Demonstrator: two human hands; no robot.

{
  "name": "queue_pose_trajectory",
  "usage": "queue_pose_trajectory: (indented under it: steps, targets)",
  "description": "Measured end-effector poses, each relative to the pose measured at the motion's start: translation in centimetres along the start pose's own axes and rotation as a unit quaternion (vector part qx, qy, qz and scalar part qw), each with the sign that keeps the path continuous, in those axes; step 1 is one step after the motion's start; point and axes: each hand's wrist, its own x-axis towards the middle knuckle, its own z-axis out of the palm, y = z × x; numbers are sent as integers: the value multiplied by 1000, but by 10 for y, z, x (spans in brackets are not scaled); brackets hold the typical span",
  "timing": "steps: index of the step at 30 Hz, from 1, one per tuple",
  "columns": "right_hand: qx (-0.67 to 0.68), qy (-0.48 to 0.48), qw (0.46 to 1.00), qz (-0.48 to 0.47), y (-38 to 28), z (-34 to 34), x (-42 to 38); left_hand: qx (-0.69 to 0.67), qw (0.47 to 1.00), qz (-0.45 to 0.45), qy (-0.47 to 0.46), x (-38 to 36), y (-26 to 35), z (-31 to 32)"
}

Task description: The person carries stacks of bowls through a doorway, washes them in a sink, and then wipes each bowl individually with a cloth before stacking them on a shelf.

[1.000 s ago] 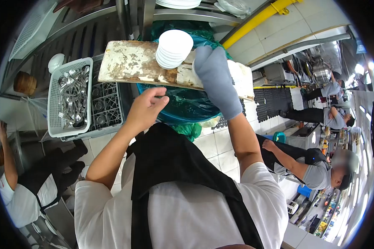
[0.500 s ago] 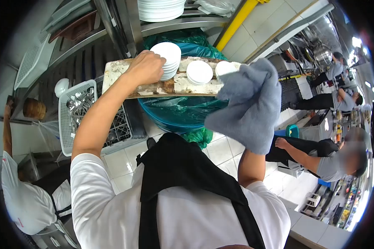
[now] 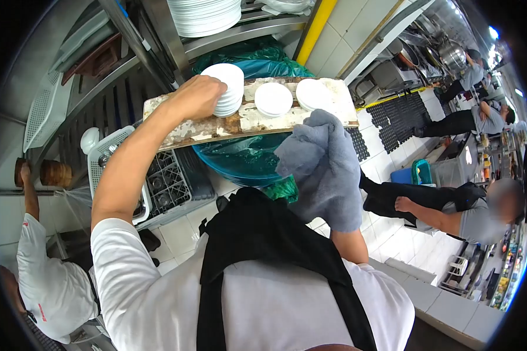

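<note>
On a worn, paint-chipped wooden board (image 3: 181,136) stand three stacks of small white dishes. My left hand (image 3: 199,95) is at the tallest stack (image 3: 228,93), on the left, its fingers curled against the edge of the upper dishes; the fingertips are partly hidden. In the middle is a shorter stack (image 3: 273,99), and another stack (image 3: 313,95) sits to its right. A grey cloth (image 3: 328,169) covers my right hand and hangs from it in front of the board. The fingers under the cloth are hidden.
Below the board is a green-lined blue tub (image 3: 240,161). A white cutlery basket (image 3: 96,169) and a grey glass rack (image 3: 168,181) lie left. White plates (image 3: 205,17) are stacked on the shelf above. A co-worker (image 3: 55,269) reaches at left; several people stand right.
The cloth on my right hand has come down and left, uncovering the right-hand stack. My left hand stays at the tall stack. The left co-worker's hand is now at a round wooden container.
</note>
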Motion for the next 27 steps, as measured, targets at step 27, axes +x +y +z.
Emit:
queue_pose_trajectory:
  steps: [27]
  targets:
    - [-116, 16, 978, -175, -10, 21, -17, -336, 911, -125, 203, -43, 20, -14]
